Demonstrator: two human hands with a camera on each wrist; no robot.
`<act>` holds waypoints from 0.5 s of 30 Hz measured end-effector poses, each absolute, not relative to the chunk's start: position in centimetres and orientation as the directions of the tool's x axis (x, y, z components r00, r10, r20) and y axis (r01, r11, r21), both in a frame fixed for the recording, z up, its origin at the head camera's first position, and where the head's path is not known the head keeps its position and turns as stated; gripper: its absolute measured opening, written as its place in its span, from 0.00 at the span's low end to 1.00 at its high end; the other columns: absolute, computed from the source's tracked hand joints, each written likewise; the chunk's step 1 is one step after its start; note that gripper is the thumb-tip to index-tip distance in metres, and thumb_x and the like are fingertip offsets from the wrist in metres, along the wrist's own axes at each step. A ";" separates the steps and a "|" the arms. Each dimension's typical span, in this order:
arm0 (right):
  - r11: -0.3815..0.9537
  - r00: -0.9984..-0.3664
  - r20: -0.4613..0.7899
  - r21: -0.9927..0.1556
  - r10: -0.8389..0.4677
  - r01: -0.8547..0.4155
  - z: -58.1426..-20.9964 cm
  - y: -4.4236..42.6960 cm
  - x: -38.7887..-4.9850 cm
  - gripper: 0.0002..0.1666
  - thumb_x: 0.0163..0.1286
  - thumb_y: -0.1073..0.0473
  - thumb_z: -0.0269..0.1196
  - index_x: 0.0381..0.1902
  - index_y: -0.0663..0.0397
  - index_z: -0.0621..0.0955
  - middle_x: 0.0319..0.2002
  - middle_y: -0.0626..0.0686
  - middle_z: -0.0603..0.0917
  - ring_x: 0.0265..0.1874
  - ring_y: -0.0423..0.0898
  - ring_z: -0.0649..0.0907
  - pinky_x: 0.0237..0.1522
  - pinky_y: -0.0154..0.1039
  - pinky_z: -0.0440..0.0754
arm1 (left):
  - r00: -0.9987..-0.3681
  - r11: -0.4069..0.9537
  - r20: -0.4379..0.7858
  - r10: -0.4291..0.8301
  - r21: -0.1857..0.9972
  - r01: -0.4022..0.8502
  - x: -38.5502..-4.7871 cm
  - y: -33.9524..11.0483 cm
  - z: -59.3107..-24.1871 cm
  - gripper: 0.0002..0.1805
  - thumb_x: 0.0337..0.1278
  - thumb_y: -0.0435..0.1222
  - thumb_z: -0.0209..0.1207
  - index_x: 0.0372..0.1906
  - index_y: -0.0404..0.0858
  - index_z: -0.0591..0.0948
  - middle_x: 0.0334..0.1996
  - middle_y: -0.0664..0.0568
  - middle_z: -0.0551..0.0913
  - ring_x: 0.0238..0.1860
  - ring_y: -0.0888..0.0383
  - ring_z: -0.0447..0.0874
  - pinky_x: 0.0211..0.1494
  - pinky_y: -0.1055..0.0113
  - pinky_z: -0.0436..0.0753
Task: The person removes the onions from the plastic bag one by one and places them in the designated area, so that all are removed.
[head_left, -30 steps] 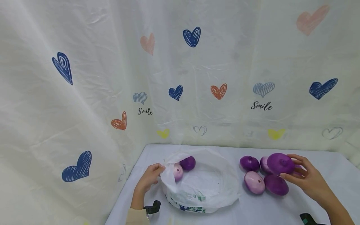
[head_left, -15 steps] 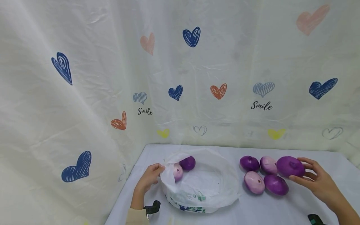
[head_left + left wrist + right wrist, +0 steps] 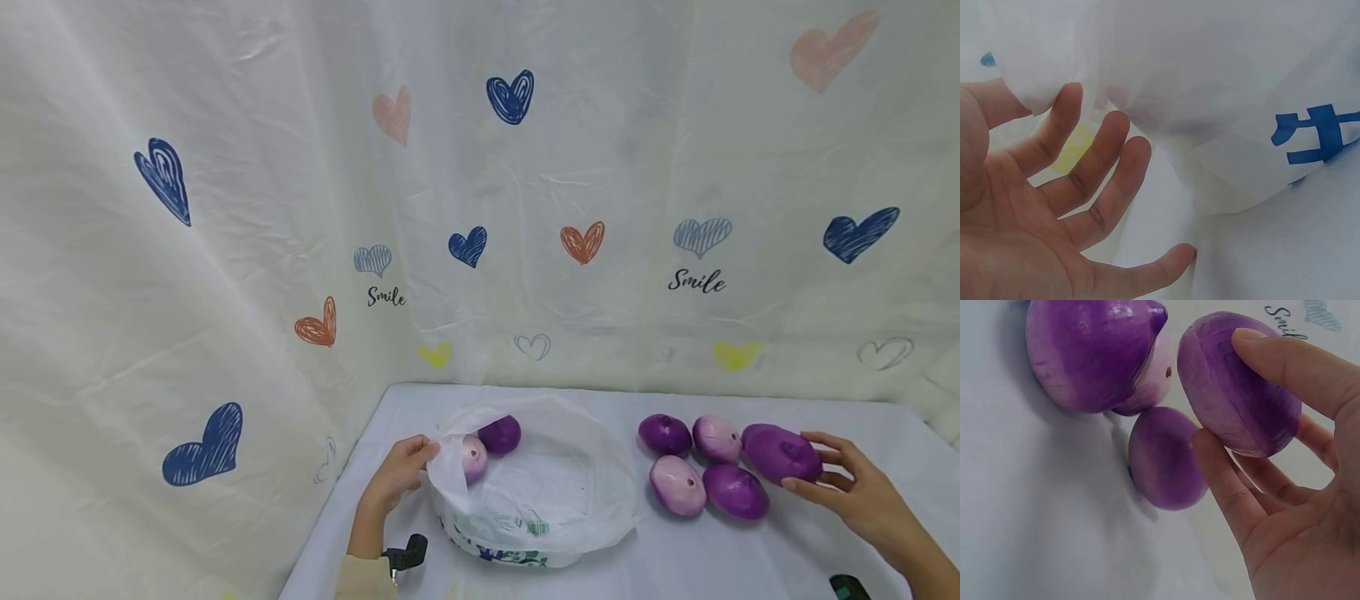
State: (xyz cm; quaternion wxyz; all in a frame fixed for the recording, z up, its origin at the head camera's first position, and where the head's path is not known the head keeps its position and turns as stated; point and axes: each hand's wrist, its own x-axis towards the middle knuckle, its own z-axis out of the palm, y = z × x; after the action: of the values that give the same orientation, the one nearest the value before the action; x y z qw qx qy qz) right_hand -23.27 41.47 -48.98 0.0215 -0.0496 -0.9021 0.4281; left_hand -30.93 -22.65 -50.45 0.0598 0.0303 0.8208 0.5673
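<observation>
My left hand point(image 3: 401, 473) pinches the left rim of a white plastic bag point(image 3: 540, 525) that stands wide-mouthed on the table. In the left wrist view the bag edge lies between thumb and index finger, the other fingers point(image 3: 1094, 215) spread apart. Inside the bag, a pale onion point(image 3: 474, 459) and a dark purple onion point(image 3: 500, 434) show at its left side. My right hand point(image 3: 862, 492) grips a purple onion point(image 3: 1235, 387) between thumb and fingers. Left of that hand lie a dark onion point(image 3: 665, 435), two pale onions point(image 3: 717, 439) and another dark onion point(image 3: 736, 492).
A white cloth covers the table point(image 3: 592, 575). Behind it hangs a pale curtain point(image 3: 525, 183) printed with hearts and the word "Smile". Black camera mounts point(image 3: 408, 553) sit at the wrists.
My right hand has moved right and slightly down with the purple onion, away from above the grouped onions. The left hand and the bag have stayed put.
</observation>
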 end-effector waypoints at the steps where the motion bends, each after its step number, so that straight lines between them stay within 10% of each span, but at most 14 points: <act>1: 0.628 -0.994 -0.009 -0.775 0.106 0.074 -49.1 41.5 -23.2 0.51 0.71 0.41 0.66 0.80 0.26 0.48 0.69 0.80 0.56 0.36 0.14 0.66 0.34 0.31 0.79 | -0.991 0.354 -0.064 0.119 0.935 -0.018 -31.0 -22.7 -50.5 0.17 0.74 0.50 0.56 0.39 0.38 0.79 0.36 0.52 0.79 0.42 0.53 0.77 0.41 0.56 0.76; 15: 0.614 -0.995 -0.083 -0.783 0.052 0.097 -50.2 42.9 -23.0 0.46 0.74 0.42 0.63 0.79 0.33 0.51 0.68 0.81 0.56 0.38 0.16 0.69 0.38 0.34 0.81 | -0.990 0.344 -0.075 0.119 0.939 -0.030 -31.2 -22.7 -50.5 0.16 0.74 0.49 0.56 0.39 0.39 0.80 0.36 0.53 0.79 0.42 0.54 0.76 0.42 0.57 0.76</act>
State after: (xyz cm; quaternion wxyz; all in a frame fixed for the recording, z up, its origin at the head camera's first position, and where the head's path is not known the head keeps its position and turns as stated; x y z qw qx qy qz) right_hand -22.99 42.92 -50.21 -0.0258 -0.0414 -0.8981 0.4372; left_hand -31.15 -22.73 -50.49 0.0650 0.0271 0.8171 0.5722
